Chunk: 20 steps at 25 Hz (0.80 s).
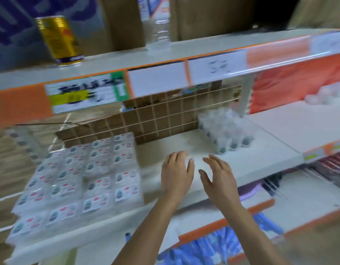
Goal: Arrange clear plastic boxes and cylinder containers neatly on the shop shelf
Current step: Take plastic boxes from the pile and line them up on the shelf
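Both hands hover empty with fingers spread wide, left hand (176,172) and right hand (220,175) side by side over a bare patch of the shelf (261,161), touching nothing as far as I can tell. Biggest risk imo is the block of clear plastic boxes (79,175) just left of the left hand: it sits right at the front lip, so a sloppy shove could slide a stack off the edge. The cylinder containers (224,131) beyond and right of the right hand look tall and light, so a knuckle bump probably dominoes them. Counts: boxes look about four across, depth too blurred to count; cylinders, four labels in the front row, rest unclear; one yellow can (59,40) and one clear bottle (161,29) up above.
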Each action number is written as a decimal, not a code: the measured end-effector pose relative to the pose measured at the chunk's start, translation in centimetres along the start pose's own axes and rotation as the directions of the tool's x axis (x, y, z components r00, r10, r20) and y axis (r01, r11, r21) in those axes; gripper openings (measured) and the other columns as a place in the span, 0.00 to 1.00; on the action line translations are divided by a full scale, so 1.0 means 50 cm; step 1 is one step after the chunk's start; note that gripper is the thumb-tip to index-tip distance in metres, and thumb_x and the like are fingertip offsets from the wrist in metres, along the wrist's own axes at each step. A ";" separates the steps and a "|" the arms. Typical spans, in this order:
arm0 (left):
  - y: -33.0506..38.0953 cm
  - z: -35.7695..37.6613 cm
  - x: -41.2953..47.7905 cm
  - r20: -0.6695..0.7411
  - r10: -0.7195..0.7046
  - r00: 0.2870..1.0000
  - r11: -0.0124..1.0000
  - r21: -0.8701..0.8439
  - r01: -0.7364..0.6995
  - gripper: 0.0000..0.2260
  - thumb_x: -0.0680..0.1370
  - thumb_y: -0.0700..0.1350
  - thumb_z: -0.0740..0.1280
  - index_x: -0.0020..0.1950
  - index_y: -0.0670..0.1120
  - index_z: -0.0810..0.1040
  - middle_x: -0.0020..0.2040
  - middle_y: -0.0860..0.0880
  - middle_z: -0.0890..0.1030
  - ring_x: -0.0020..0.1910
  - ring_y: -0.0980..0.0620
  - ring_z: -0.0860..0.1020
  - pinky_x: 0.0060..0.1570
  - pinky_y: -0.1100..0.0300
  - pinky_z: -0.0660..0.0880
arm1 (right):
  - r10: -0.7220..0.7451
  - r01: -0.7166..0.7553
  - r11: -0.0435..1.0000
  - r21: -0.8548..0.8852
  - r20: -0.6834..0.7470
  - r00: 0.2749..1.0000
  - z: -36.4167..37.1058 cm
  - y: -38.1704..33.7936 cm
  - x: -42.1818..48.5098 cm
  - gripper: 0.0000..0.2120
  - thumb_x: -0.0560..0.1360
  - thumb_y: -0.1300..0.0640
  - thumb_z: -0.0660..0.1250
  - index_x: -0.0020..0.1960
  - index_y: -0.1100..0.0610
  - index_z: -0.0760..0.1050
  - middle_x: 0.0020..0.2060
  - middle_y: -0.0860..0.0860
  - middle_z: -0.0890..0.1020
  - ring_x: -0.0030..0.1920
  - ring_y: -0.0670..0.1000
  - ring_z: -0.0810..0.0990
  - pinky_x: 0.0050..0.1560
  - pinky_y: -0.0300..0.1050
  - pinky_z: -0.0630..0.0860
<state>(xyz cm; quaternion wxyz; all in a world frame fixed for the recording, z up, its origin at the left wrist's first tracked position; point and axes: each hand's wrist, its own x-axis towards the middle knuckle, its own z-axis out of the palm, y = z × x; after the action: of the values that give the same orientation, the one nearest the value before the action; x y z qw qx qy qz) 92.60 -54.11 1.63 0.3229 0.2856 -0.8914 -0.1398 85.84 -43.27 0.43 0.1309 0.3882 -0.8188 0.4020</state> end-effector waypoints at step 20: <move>0.671 0.483 0.066 0.277 0.375 0.885 0.905 -0.315 -0.285 0.13 0.79 0.50 0.62 0.60 0.46 0.76 0.54 0.46 0.80 0.53 0.44 0.76 0.52 0.53 0.72 | 0.444 -0.491 0.856 -0.164 -0.254 0.859 -0.478 0.644 -0.008 0.19 0.74 0.57 0.68 0.63 0.62 0.73 0.63 0.59 0.74 0.65 0.60 0.70 0.65 0.51 0.65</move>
<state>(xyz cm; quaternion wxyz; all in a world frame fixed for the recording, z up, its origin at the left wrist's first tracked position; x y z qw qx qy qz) 60.64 -27.76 -0.38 0.2231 0.0549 -0.9415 -0.2465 59.90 -12.81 -2.32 0.1560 0.1154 -0.9104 0.3654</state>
